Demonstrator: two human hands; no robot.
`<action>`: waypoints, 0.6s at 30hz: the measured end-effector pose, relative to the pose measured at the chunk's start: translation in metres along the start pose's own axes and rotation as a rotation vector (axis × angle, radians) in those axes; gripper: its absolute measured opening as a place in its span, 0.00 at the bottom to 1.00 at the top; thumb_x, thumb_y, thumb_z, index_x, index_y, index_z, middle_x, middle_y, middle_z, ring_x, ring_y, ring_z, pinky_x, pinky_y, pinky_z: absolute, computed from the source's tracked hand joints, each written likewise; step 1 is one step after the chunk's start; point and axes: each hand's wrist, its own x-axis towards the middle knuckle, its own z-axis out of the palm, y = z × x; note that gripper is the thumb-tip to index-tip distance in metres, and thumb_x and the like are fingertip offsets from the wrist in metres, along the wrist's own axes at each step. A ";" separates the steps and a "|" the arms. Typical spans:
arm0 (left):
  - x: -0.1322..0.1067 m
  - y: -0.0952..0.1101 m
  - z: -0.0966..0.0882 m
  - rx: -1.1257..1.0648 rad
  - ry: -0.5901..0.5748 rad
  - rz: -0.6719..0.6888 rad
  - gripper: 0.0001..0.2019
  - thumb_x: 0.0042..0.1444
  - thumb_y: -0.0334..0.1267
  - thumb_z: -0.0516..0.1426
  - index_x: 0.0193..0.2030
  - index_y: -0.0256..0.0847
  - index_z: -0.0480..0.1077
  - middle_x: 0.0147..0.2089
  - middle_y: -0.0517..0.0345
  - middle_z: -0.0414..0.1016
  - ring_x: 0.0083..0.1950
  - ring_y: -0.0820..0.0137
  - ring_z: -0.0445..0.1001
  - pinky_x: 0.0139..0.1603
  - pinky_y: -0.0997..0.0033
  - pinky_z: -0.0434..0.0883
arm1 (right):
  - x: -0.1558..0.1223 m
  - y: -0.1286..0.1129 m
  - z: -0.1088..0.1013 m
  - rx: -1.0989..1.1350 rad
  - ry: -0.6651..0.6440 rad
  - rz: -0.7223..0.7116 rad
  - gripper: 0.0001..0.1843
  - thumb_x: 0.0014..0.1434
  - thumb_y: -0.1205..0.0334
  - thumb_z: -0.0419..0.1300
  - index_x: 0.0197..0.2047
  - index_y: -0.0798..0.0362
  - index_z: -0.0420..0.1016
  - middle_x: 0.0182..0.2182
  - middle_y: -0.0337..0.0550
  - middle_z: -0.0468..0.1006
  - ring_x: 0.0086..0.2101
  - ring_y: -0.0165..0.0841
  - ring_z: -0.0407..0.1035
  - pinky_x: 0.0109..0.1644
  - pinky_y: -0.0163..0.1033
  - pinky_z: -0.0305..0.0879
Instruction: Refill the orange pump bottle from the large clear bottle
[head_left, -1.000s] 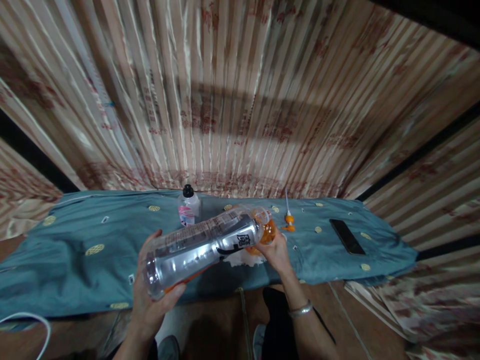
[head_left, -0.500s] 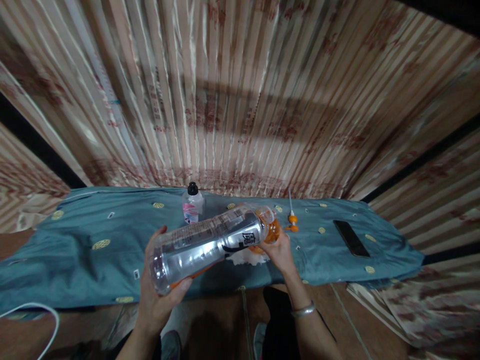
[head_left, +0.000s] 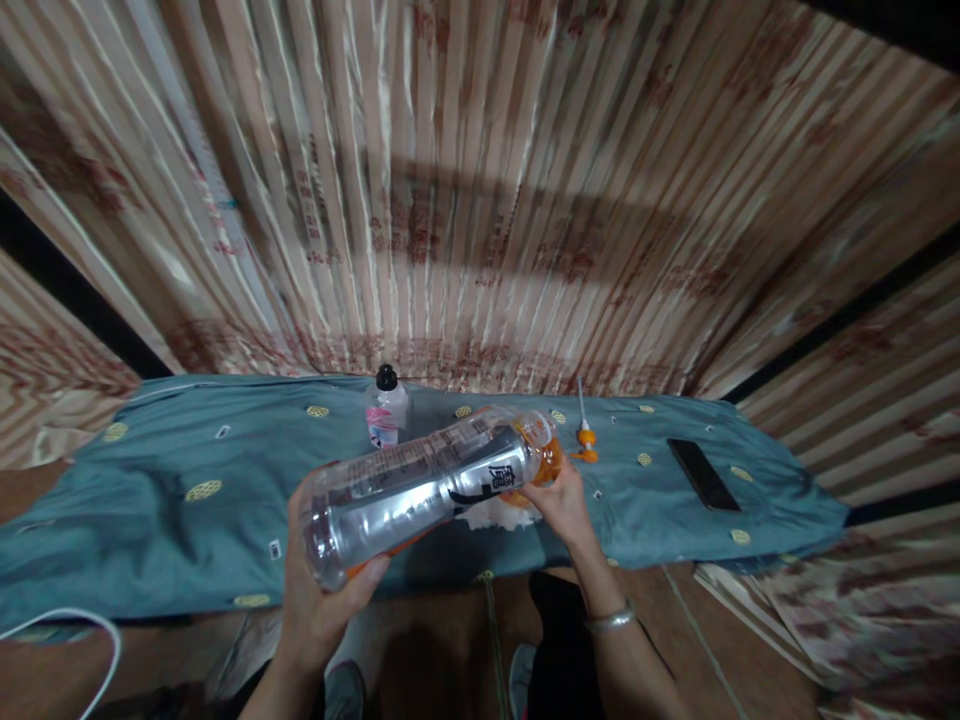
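Note:
My left hand (head_left: pixel 319 590) grips the base of a large clear plastic bottle (head_left: pixel 409 490), which is tipped with its neck pointing away to the right. A little orange liquid has gathered at the neck end. My right hand (head_left: pixel 559 505), with a metal bangle on the wrist, is wrapped round a small orange container (head_left: pixel 546 462) right under the bottle's mouth. Something white (head_left: pixel 491 515) lies on the cloth beneath them.
A teal cloth (head_left: pixel 150 520) with gold dots covers a low table. On it stand a small bottle with a black cap (head_left: pixel 386 410), an orange pump nozzle with a tube (head_left: pixel 583 438) and a black phone (head_left: pixel 701 473). Striped curtains hang behind. A white cable (head_left: pixel 75 625) loops at the left.
The bottle's base has dropped slightly in my left hand; both hands otherwise hold nearly the same position. The view shifted a little downward earlier.

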 end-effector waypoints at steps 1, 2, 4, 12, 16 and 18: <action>0.000 0.000 0.000 -0.003 0.014 -0.004 0.42 0.49 0.62 0.75 0.68 0.50 0.76 0.66 0.44 0.85 0.66 0.40 0.85 0.71 0.38 0.81 | 0.000 0.001 0.000 -0.006 0.003 0.002 0.31 0.45 0.49 0.80 0.52 0.49 0.83 0.46 0.49 0.94 0.43 0.50 0.89 0.53 0.53 0.87; -0.001 0.000 0.000 -0.006 0.010 -0.010 0.41 0.50 0.62 0.75 0.69 0.51 0.76 0.67 0.44 0.84 0.68 0.40 0.85 0.73 0.37 0.80 | 0.000 0.001 0.000 -0.007 0.004 0.005 0.31 0.45 0.49 0.80 0.52 0.49 0.83 0.45 0.48 0.94 0.43 0.49 0.89 0.52 0.52 0.87; -0.001 -0.002 -0.002 -0.011 -0.037 -0.018 0.40 0.52 0.60 0.75 0.71 0.52 0.75 0.70 0.45 0.83 0.71 0.41 0.82 0.76 0.38 0.77 | 0.000 0.001 0.000 0.005 0.001 0.005 0.30 0.46 0.49 0.80 0.51 0.49 0.83 0.44 0.47 0.94 0.42 0.49 0.89 0.51 0.51 0.87; 0.001 -0.014 -0.009 0.022 -0.059 0.026 0.42 0.51 0.57 0.76 0.72 0.51 0.74 0.69 0.44 0.83 0.70 0.39 0.83 0.74 0.36 0.79 | 0.000 -0.001 0.001 0.014 -0.007 -0.004 0.31 0.46 0.47 0.80 0.52 0.48 0.82 0.47 0.49 0.94 0.46 0.51 0.89 0.54 0.55 0.87; 0.002 -0.012 -0.008 0.024 -0.075 0.009 0.43 0.50 0.57 0.76 0.72 0.51 0.74 0.69 0.44 0.83 0.71 0.40 0.83 0.73 0.39 0.81 | 0.000 -0.003 0.001 0.011 -0.009 0.006 0.31 0.46 0.47 0.80 0.52 0.48 0.82 0.46 0.49 0.94 0.45 0.51 0.89 0.54 0.55 0.87; 0.001 -0.009 -0.006 0.017 -0.069 -0.002 0.43 0.51 0.59 0.75 0.71 0.49 0.75 0.70 0.43 0.83 0.71 0.39 0.83 0.74 0.38 0.80 | 0.000 -0.004 0.001 0.027 -0.028 0.003 0.31 0.47 0.48 0.80 0.52 0.48 0.82 0.46 0.49 0.94 0.44 0.51 0.89 0.53 0.54 0.87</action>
